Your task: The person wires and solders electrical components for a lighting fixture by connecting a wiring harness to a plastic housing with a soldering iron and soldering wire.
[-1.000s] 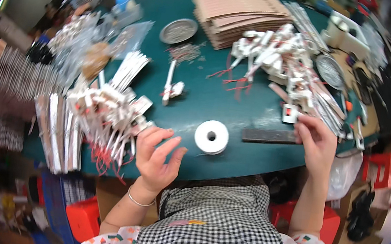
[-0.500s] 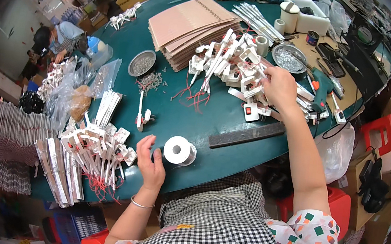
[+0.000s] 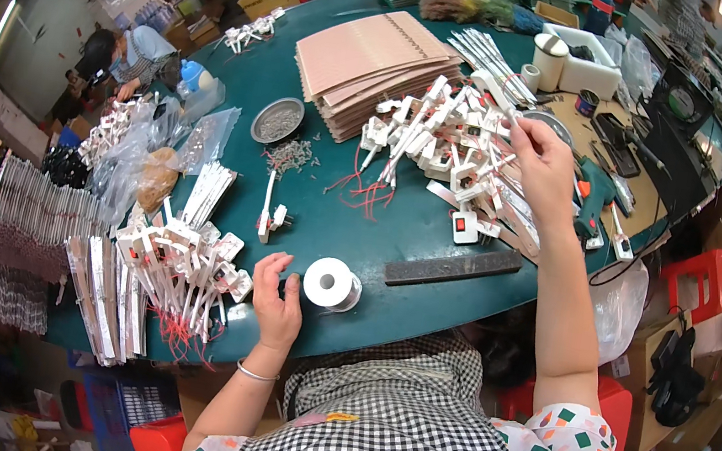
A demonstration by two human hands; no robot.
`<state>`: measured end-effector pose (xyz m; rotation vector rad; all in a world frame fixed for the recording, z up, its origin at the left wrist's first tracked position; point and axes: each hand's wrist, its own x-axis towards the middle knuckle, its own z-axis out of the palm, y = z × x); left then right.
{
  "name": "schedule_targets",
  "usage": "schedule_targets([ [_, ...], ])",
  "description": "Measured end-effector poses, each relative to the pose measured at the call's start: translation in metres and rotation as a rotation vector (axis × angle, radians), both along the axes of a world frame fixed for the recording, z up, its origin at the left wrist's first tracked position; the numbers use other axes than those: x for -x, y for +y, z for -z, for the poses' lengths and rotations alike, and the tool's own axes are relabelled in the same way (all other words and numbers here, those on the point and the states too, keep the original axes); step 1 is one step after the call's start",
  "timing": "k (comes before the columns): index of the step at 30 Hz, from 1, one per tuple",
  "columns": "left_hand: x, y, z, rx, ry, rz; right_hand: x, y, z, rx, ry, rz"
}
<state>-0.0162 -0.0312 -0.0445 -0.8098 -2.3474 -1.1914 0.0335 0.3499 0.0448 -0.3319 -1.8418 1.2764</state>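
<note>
My right hand (image 3: pixel 545 173) is raised over the right side of a heap of white switch-and-plug cords (image 3: pixel 443 131). Its thumb and fingers pinch a white cord (image 3: pixel 504 103), whose thicker white end points up and to the left. Beside the table's near edge, my left hand (image 3: pixel 278 304) is open and holds nothing, with its thumb apart from the fingers. A white spool (image 3: pixel 330 284) stands just right of it. Further left lies a second bundle of white switch cords (image 3: pixel 181 256) with red wire ends. One single cord with a plug (image 3: pixel 270 217) lies between the two heaps.
A stack of pink boards (image 3: pixel 371 56) stands behind the heap. A metal bowl of screws (image 3: pixel 279 120) has loose screws spilled beside it. A dark flat bar (image 3: pixel 452 268) lies near the front edge. To the right are a green glue gun (image 3: pixel 594 198) and a soldering iron (image 3: pixel 639 154).
My right hand has drawn back and up from the heap, lifting a white cord in its fingers. My left hand stays beside the spool. The whole view has shifted slightly.
</note>
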Motion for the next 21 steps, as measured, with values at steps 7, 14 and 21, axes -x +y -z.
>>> schedule_targets([
  [7,-0.014,-0.003,-0.005,-0.376,-0.268,0.038,-0.038,-0.072,-0.040,-0.132,-0.131,-0.438],
  [14,-0.023,0.031,-0.080,-0.664,-0.873,0.574,-0.026,-0.124,-0.017,0.022,-0.138,-0.856],
  [21,-0.012,0.014,-0.076,-0.540,-0.800,0.633,-0.010,-0.152,0.003,-0.005,-0.153,-0.908],
])
